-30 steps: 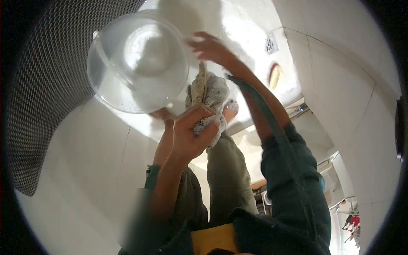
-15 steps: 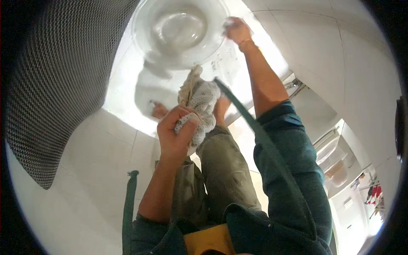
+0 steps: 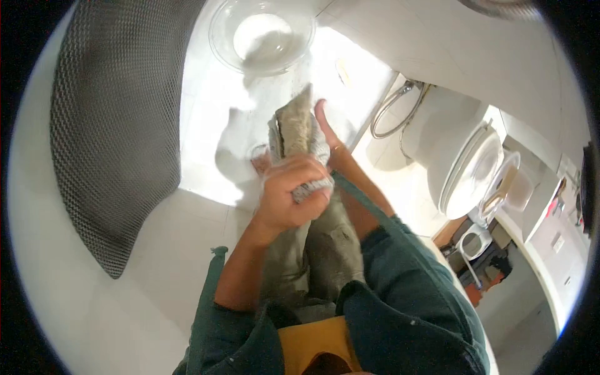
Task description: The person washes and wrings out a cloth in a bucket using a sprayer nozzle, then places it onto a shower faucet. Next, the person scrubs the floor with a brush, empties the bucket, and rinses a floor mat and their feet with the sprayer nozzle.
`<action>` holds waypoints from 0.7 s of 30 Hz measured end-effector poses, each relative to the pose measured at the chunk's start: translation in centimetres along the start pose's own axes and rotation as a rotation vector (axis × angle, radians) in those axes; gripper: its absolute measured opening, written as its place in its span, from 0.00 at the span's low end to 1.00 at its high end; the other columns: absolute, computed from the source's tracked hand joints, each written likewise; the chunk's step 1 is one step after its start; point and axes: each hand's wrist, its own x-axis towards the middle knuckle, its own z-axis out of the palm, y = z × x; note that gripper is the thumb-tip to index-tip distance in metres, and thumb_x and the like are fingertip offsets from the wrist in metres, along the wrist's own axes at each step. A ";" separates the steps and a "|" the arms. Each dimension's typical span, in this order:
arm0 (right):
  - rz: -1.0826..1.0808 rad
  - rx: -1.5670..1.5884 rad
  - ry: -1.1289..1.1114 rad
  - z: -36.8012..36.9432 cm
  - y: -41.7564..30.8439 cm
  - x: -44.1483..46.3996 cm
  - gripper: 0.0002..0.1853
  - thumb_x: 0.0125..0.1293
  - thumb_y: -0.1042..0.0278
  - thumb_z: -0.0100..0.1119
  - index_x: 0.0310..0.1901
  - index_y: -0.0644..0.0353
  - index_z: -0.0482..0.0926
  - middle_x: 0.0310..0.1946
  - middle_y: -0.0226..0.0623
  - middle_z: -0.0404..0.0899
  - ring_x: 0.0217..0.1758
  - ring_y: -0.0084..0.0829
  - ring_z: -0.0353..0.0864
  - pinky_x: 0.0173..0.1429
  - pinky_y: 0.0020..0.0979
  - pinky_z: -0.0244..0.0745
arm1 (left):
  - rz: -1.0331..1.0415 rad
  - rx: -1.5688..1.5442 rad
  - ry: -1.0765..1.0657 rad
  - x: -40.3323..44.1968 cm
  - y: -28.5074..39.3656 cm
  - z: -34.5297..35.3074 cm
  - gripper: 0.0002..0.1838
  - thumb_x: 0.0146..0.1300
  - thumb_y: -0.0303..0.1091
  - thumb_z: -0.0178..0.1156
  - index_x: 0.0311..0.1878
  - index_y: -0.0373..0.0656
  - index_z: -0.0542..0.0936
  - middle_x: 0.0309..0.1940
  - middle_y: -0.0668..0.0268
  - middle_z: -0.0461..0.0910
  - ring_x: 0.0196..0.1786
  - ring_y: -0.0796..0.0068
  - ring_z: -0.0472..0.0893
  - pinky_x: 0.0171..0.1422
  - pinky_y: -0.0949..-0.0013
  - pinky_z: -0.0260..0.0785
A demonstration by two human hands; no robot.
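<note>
My left hand (image 3: 292, 192) is wrapped round a wet-looking knit item (image 3: 295, 128), whitish with dark specks and a beige pointed part at its far end. Whether it is a cloth or a soft shoe, I cannot tell. Just right of the item is my right hand (image 3: 329, 132), its thumb raised; the other fingers are hidden behind the item. Beyond both hands, a clear round basin (image 3: 301, 55) rests on the white floor, with whitish liquid in it. Part of a bare foot (image 3: 260, 161) shows left of the item.
A dark woven-textured panel (image 3: 119, 125) rises along the left. To the right are a coiled metal hose (image 3: 381, 128), a white toilet (image 3: 478, 172) and shelving with assorted items. White tiled wall (image 3: 437, 44) runs along the upper right.
My right hand has come from beside the basin to the knit item. My left hand has shifted slightly right, and the item's beige side now faces up. The view has moved, showing more of the toilet.
</note>
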 end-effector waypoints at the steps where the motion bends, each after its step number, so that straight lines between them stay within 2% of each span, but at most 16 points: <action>1: -0.041 0.170 -0.050 -0.3 1.2 -0.3 0.40 0.57 0.32 0.45 0.61 0.59 0.62 0.49 0.46 0.71 0.52 0.41 0.71 0.52 0.47 0.70 | -0.058 -0.073 -0.070 -0.3 0.9 0.6 0.07 0.45 0.26 0.60 0.29 0.33 0.76 0.29 0.60 0.77 0.33 0.68 0.77 0.41 0.70 0.68; 2: -0.091 0.297 -0.092 -0.4 2.4 -0.4 0.38 0.58 0.34 0.45 0.60 0.59 0.62 0.49 0.45 0.72 0.51 0.40 0.71 0.51 0.45 0.70 | -0.112 -0.142 -0.135 -0.7 1.5 0.9 0.08 0.44 0.26 0.60 0.30 0.33 0.76 0.29 0.59 0.77 0.33 0.67 0.77 0.41 0.69 0.68; 3: -0.133 0.415 -0.141 0.1 3.2 -0.1 0.37 0.59 0.36 0.45 0.60 0.59 0.62 0.48 0.44 0.72 0.50 0.39 0.71 0.51 0.44 0.71 | -0.120 -0.210 -0.150 -1.4 1.9 0.3 0.09 0.48 0.29 0.56 0.33 0.35 0.76 0.29 0.59 0.78 0.34 0.67 0.77 0.51 0.60 0.66; 4: -0.176 0.490 -0.180 0.5 3.6 0.0 0.35 0.60 0.37 0.45 0.60 0.58 0.62 0.47 0.43 0.72 0.49 0.38 0.71 0.50 0.43 0.71 | -0.122 -0.194 -0.162 -1.6 2.1 -0.4 0.09 0.48 0.29 0.56 0.33 0.35 0.76 0.29 0.59 0.78 0.34 0.67 0.77 0.51 0.60 0.66; 6: -0.263 0.552 -0.232 1.7 3.3 0.3 0.32 0.63 0.41 0.45 0.60 0.58 0.63 0.45 0.41 0.73 0.47 0.36 0.72 0.48 0.40 0.72 | -0.208 -0.451 -0.109 -2.6 2.8 -3.3 0.08 0.51 0.34 0.55 0.31 0.39 0.75 0.27 0.60 0.76 0.33 0.66 0.76 0.53 0.57 0.65; 8: -0.374 0.553 -0.309 3.6 0.8 0.3 0.29 0.65 0.44 0.45 0.60 0.57 0.63 0.44 0.39 0.74 0.45 0.34 0.72 0.47 0.38 0.73 | -0.241 -0.866 0.152 -2.9 2.6 -5.6 0.09 0.56 0.35 0.52 0.29 0.41 0.76 0.26 0.60 0.77 0.33 0.63 0.76 0.46 0.61 0.68; 9: -0.547 0.564 -0.370 7.4 -1.8 -3.5 0.24 0.65 0.55 0.48 0.59 0.58 0.64 0.42 0.37 0.75 0.43 0.31 0.75 0.48 0.38 0.73 | -0.223 -0.917 0.233 -2.5 2.7 -6.8 0.09 0.57 0.36 0.50 0.28 0.41 0.75 0.25 0.60 0.76 0.34 0.62 0.76 0.47 0.60 0.68; 10: -0.566 0.570 -0.380 8.8 -3.2 -5.7 0.24 0.65 0.55 0.48 0.59 0.58 0.64 0.42 0.37 0.75 0.43 0.31 0.75 0.48 0.38 0.73 | -0.204 -0.971 0.314 -1.7 2.6 -8.1 0.10 0.58 0.37 0.49 0.27 0.42 0.74 0.24 0.60 0.75 0.34 0.61 0.75 0.48 0.59 0.67; 11: -0.491 0.470 -0.544 9.5 -4.5 -7.6 0.23 0.65 0.58 0.48 0.60 0.58 0.63 0.43 0.37 0.75 0.43 0.31 0.75 0.48 0.37 0.73 | -0.332 -1.024 0.385 -1.1 2.0 -9.5 0.10 0.58 0.37 0.49 0.27 0.43 0.73 0.23 0.60 0.75 0.35 0.61 0.75 0.47 0.60 0.67; 12: -0.416 0.358 -0.702 10.3 -5.6 -9.3 0.23 0.65 0.61 0.48 0.61 0.58 0.61 0.45 0.37 0.74 0.43 0.30 0.76 0.49 0.35 0.73 | -0.461 -1.076 0.456 -0.2 1.7 -10.5 0.09 0.58 0.37 0.49 0.26 0.43 0.72 0.23 0.60 0.74 0.35 0.61 0.75 0.46 0.61 0.68; 13: -0.587 -0.163 -0.589 11.4 -6.6 -11.1 0.24 0.61 0.59 0.53 0.57 0.60 0.67 0.43 0.35 0.76 0.43 0.31 0.77 0.51 0.33 0.72 | -0.556 -1.075 0.510 1.4 2.2 -10.5 0.08 0.56 0.36 0.51 0.26 0.43 0.71 0.21 0.60 0.74 0.33 0.61 0.75 0.44 0.62 0.68; 15: -0.591 -0.563 -0.874 12.7 -8.9 -13.7 0.25 0.54 0.55 0.60 0.51 0.60 0.74 0.41 0.34 0.78 0.48 0.30 0.76 0.52 0.31 0.71 | -0.596 -0.966 0.491 4.9 2.6 -10.1 0.08 0.55 0.36 0.52 0.26 0.43 0.71 0.20 0.59 0.74 0.31 0.61 0.75 0.42 0.62 0.69; 17: -0.471 -1.242 -0.638 15.6 -10.4 -18.7 0.23 0.45 0.52 0.63 0.41 0.57 0.80 0.32 0.34 0.79 0.46 0.30 0.75 0.52 0.29 0.69 | -0.660 -0.848 0.496 8.7 4.5 -9.1 0.07 0.54 0.34 0.55 0.26 0.42 0.71 0.19 0.59 0.74 0.25 0.62 0.74 0.35 0.62 0.71; 18: -0.501 -1.257 -0.627 16.6 -9.7 -20.5 0.23 0.45 0.52 0.63 0.41 0.57 0.80 0.32 0.34 0.79 0.46 0.30 0.75 0.52 0.29 0.69 | -0.637 -0.851 0.470 9.9 5.7 -8.4 0.07 0.54 0.34 0.55 0.26 0.42 0.71 0.19 0.59 0.74 0.25 0.62 0.74 0.35 0.62 0.71; 20: -0.978 -1.986 -0.375 18.0 -8.0 -22.3 0.17 0.42 0.58 0.63 0.36 0.52 0.80 0.28 0.33 0.76 0.42 0.33 0.75 0.53 0.30 0.67 | -0.609 -0.755 0.463 11.9 8.1 -7.1 0.06 0.54 0.32 0.54 0.27 0.41 0.71 0.19 0.59 0.74 0.24 0.64 0.75 0.32 0.63 0.71; 21: -1.011 -1.992 -0.366 18.1 -7.0 -22.7 0.17 0.42 0.58 0.63 0.36 0.52 0.80 0.28 0.33 0.76 0.42 0.33 0.75 0.53 0.30 0.67 | -0.583 -0.730 0.513 12.0 10.2 -6.2 0.05 0.54 0.31 0.54 0.27 0.40 0.71 0.19 0.60 0.74 0.23 0.64 0.75 0.32 0.64 0.71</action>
